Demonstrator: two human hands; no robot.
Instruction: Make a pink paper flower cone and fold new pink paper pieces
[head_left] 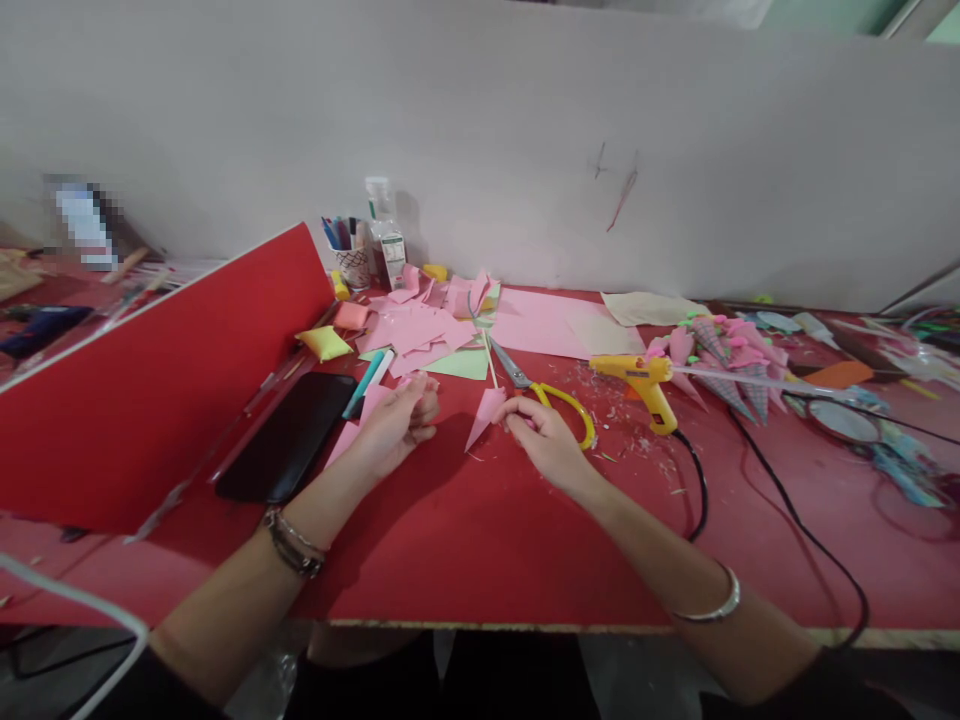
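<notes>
My right hand [546, 437] rests on the red table [480, 540] with its fingertips pinched on a small pink paper cone [484, 414] fixed to a thin wooden stick [490, 360]. My left hand [397, 420] lies a little to the left, fingers curled over a pink paper piece [346, 438]. Yellow-handled scissors [551, 395] lie just behind my right hand. A yellow glue gun [641, 380] stands to the right of them.
A black phone [289, 448] and a red divider panel [150, 390] sit at the left. Pink paper scraps [420, 325], a pen cup [352, 262] and a bottle [386, 240] are at the back. Finished pink cones [724, 360] and black cables [787, 500] lie at the right.
</notes>
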